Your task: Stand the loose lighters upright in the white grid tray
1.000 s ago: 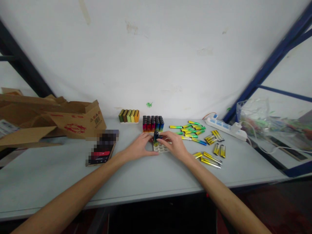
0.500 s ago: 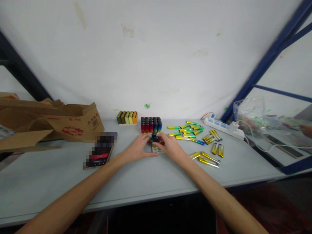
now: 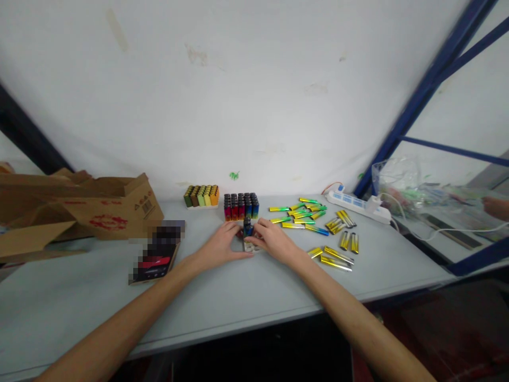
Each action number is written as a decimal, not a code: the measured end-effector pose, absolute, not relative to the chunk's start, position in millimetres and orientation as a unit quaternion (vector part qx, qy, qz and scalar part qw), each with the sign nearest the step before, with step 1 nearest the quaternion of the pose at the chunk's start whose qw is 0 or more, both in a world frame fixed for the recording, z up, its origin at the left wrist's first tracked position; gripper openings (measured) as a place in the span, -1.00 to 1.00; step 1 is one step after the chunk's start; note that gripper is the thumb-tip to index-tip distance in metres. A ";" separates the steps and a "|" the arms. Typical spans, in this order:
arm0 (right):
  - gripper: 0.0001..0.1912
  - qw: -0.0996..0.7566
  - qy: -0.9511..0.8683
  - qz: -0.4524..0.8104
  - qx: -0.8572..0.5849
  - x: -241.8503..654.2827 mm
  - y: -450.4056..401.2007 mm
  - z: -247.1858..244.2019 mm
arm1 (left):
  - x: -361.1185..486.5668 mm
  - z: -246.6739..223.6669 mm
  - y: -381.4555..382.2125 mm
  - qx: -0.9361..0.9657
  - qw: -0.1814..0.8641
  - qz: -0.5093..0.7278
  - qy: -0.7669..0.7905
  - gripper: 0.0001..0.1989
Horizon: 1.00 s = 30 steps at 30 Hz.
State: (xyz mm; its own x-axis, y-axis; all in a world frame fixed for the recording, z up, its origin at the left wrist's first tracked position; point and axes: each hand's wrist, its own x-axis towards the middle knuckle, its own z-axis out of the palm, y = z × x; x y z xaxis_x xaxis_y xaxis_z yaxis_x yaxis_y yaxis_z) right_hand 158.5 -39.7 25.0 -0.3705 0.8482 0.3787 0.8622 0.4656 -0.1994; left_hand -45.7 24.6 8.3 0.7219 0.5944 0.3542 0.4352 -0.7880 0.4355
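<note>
Over a small white tray (image 3: pixel 251 248) at the middle of the table, my right hand (image 3: pixel 276 241) pinches a blue lighter (image 3: pixel 248 229) with a dark top. The lighter stands upright, and its lower end meets the tray's holes. My left hand (image 3: pixel 218 246) curves round the tray's left side, fingers behind and thumb along the front. Part of the tray is hidden by my fingers. Just behind stands a block of lighters (image 3: pixel 240 207) in pink, red and blue with black tops. To the right lie several loose yellow-green lighters (image 3: pixel 298 214).
A tray of green, yellow and orange lighters (image 3: pixel 201 196) stands by the wall. Left are an open cardboard box (image 3: pixel 115 212) and a blurred-out dark phone-like object (image 3: pixel 157 254). Gold lighters (image 3: pixel 337 263) and a power strip (image 3: pixel 358 206) lie right. Another person's hand (image 3: pixel 495 208) shows far right.
The view has tilted and shifted a little, so things on the table sit slightly further left. Both hands stay at the tray, and more of the blue lighter's body shows now.
</note>
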 end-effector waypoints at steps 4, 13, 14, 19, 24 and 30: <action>-0.69 0.224 -0.817 -0.013 -0.532 160.1 -44.3 28.8 | -47.0 7.4 25.1 0.913 0.163 0.241 0.285 -0.44; -0.84 0.278 -0.761 0.017 -0.586 283.7 -76.1 46.3 | -48.2 10.5 24.6 0.911 0.166 0.228 0.300 -0.42; -0.84 0.254 -0.749 0.003 -0.612 302.3 -81.4 46.1 | -48.1 11.0 24.4 0.911 0.166 0.227 0.302 -0.42; -0.84 0.120 -0.720 -0.012 -0.684 355.5 -94.6 35.0 | -47.5 11.7 23.9 0.910 0.169 0.216 0.310 -0.41; -0.85 0.117 -0.724 -0.005 -0.679 357.9 -91.3 30.5 | -47.3 11.5 23.8 0.907 0.178 0.220 0.311 -0.40; -0.76 0.217 -0.724 0.083 -0.650 368.1 -89.9 48.0 | -47.2 10.5 24.4 0.906 0.180 0.222 0.312 -0.41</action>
